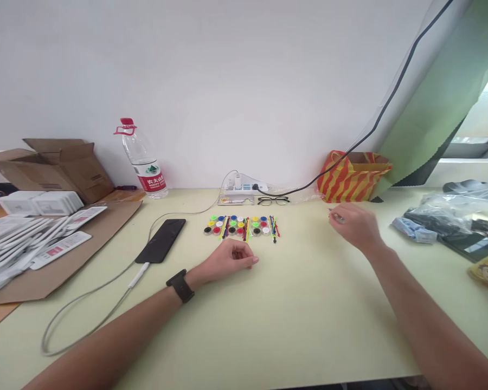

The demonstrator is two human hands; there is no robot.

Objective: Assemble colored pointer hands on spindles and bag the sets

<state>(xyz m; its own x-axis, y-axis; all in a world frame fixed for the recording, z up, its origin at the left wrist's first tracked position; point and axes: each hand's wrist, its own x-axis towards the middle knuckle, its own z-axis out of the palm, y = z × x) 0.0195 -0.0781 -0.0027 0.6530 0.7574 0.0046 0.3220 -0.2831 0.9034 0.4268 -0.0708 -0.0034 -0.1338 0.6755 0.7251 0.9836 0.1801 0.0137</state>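
Note:
My left hand [231,260], with a black watch [180,286] on its wrist, rests on the pale table with fingers loosely curled and the thumb along them; nothing shows in it. Just beyond it are small round coloured pieces [233,231] in three groups. Thin coloured sticks [272,227] lie beside each group. My right hand [353,226] is off to the right, closed in a pinch near the striped bag. A small greyish bit shows at its fingertips, too small to name.
A black phone [161,241] on a white cable [85,295] lies left. Behind are a water bottle [149,173], power strip [244,187], glasses [273,200] and striped bag [345,179]. Cardboard [61,273] with white packages is far left; plastic-wrapped items [451,216] are right.

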